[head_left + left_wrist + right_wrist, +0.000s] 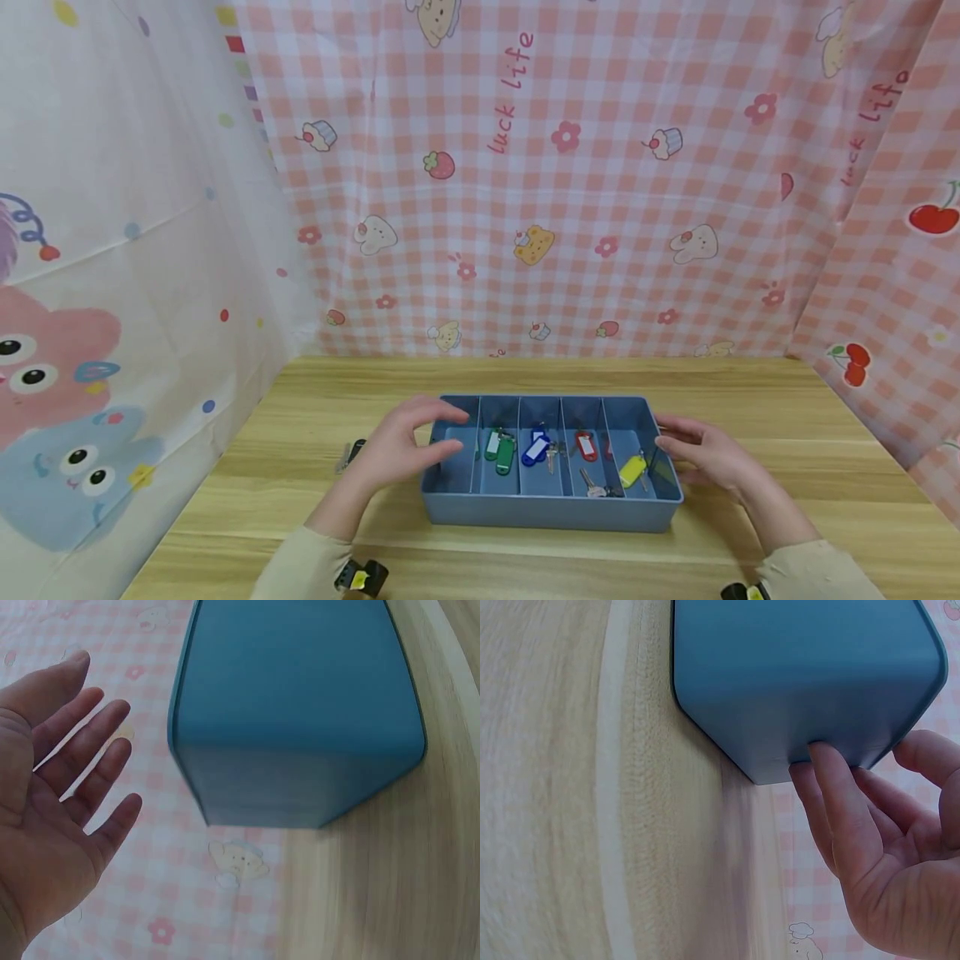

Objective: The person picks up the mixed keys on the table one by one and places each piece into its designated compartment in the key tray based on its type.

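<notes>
A blue-grey divided tray [547, 512] lies on the table. From left to right its compartments hold green key tags [506, 457], blue key tags [536, 451] with a key, a red key tag [586, 446] with a key [595, 490] nearer the front, and a yellow key tag [633, 472]. The leftmost compartment shows no tag. My left hand [408, 446], fingers spread and thumb apart, hovers by the tray's left end holding nothing. At the right end, my right hand [705, 454] pinches the wall, thumb at the rim and fingers [840, 795] against the outside.
On the wooden table [300, 517], left of the tray and partly behind my left hand, lies a key with a black part [352, 454]. A pink checked cloth [562, 192] hangs behind the table's back edge, and a white printed cloth [165, 267] hangs on the left.
</notes>
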### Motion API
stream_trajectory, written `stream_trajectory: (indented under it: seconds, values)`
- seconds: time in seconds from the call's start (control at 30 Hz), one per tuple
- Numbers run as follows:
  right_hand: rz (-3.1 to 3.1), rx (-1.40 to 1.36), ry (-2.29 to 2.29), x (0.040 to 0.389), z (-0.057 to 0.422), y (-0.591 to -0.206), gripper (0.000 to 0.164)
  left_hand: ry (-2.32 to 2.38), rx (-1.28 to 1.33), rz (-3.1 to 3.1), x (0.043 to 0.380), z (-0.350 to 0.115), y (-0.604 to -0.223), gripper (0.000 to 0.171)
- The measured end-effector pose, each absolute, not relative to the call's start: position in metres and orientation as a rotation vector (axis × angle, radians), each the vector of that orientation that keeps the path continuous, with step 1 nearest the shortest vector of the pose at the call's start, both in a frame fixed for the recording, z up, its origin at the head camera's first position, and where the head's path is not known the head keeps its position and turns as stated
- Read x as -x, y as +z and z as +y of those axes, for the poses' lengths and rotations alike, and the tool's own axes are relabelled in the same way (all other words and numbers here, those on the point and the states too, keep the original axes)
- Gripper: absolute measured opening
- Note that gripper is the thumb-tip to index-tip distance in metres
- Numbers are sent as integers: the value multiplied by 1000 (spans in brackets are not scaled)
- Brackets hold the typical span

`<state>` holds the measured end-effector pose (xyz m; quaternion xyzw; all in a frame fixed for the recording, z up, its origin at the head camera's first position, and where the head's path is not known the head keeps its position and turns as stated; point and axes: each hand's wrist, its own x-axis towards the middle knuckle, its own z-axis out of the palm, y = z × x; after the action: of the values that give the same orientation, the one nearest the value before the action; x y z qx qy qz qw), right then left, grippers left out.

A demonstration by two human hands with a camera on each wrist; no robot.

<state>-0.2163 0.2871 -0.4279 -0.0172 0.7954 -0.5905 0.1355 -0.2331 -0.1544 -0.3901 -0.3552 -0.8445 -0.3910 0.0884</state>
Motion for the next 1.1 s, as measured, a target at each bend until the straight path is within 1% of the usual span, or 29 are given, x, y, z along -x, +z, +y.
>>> stream_trajectory:
  seconds: [0.37, 0.57, 0.77, 1.1]
  values:
    - [2296, 63, -1716, 216, 287, -427, 64, -1180, 1021, -2439, 229, -179, -395, 35]
    - [2295, 64, -1718, 215, 286, -426, 63, -1155, 980, -2425, 227, -192, -394, 42]
    - [2284, 58, -1737, 215, 285, -426, 63, -1113, 991, -2387, 228, -208, -396, 47]
    - [2274, 46, -1742, 216, 286, -427, 63, -1073, 979, -2418, 231, -235, -401, 60]
